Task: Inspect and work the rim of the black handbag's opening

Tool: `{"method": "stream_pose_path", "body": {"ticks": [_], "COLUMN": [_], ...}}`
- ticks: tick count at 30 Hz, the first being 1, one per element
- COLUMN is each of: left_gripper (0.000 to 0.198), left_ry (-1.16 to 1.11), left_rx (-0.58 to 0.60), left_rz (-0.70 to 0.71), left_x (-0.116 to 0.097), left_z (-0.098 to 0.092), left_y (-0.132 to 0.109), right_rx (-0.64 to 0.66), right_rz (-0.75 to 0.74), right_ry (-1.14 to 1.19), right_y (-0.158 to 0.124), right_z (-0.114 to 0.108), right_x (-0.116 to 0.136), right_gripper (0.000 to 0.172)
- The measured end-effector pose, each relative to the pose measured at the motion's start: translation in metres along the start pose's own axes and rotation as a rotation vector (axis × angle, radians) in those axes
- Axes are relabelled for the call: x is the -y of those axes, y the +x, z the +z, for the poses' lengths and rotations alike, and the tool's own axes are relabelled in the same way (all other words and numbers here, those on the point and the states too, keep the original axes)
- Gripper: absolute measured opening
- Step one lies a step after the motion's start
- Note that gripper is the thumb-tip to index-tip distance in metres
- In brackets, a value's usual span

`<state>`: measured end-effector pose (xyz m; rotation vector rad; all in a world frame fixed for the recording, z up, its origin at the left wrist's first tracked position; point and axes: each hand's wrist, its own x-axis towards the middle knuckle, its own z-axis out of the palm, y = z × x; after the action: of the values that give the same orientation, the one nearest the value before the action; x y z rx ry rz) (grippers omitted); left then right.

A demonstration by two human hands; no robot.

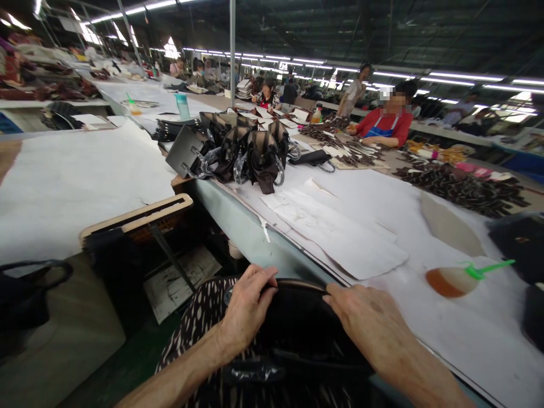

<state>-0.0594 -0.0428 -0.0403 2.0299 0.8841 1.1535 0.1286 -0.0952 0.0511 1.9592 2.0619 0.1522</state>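
A black handbag (pixel 306 323) rests on my lap against the table's edge, its mouth facing up toward me. My left hand (pixel 250 303) pinches the left part of the bag's rim between thumb and fingers. On the right part of that rim, my right hand (pixel 365 314) is closed over the edge. A plastic-wrapped handle (pixel 255 372) lies on the near side of the bag. The bag's dark inside shows little detail, and its lower part merges into shadow.
Several dark handbags (pixel 259 153) stand on the white-covered table (pixel 361 198). A glue bottle (pixel 454 281) with a green nozzle lies at right. A narrow wooden-topped stand (pixel 136 218) juts out at left. Across the table sits a co-worker in red (pixel 399 127), near piles of dark strips (pixel 467 187).
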Motion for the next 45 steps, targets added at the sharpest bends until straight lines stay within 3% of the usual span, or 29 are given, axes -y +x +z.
{"method": "stream_pose_path", "body": {"ticks": [5, 11, 14, 20, 24, 29, 34, 38, 45], "left_gripper": [0.034, 0.036, 0.027, 0.011, 0.015, 0.022, 0.022, 0.022, 0.025], "left_ry": [-0.012, 0.028, 0.123, 0.254, 0.231, 0.273, 0.282, 0.279, 0.305], "left_rx": [0.007, 0.281, 0.394, 0.528, 0.614, 0.618, 0.609, 0.598, 0.573], "left_rz": [-0.033, 0.013, 0.01, -0.024, -0.009, 0.004, -0.004, -0.011, 0.01], "left_x": [-0.001, -0.004, -0.011, -0.021, -0.021, -0.022, -0.027, -0.025, -0.021], "left_z": [-0.004, -0.012, -0.013, -0.009, -0.005, -0.003, -0.003, -0.003, 0.001], "left_y": [0.007, 0.027, 0.036, 0.049, 0.051, 0.05, 0.048, 0.044, 0.038], "right_rx": [0.052, 0.034, 0.028, 0.026, 0.016, -0.009, 0.009, 0.023, 0.014], "right_rz": [0.007, 0.003, 0.007, 0.017, 0.022, 0.07, 0.09, -0.044, -0.002], "right_ry": [0.054, 0.086, 0.082, 0.074, 0.103, 0.097, 0.136, 0.209, 0.155], "right_y": [0.0, 0.001, 0.001, 0.001, 0.0, -0.001, 0.002, 0.004, 0.002], "right_z": [-0.007, -0.007, -0.006, -0.007, -0.008, -0.011, -0.015, -0.016, -0.018], "right_x": [-0.003, -0.003, -0.003, -0.001, 0.002, 0.006, 0.006, 0.005, 0.007], "right_gripper": [0.023, 0.027, 0.03, 0.028, 0.027, 0.026, 0.011, 0.015, 0.028]}}
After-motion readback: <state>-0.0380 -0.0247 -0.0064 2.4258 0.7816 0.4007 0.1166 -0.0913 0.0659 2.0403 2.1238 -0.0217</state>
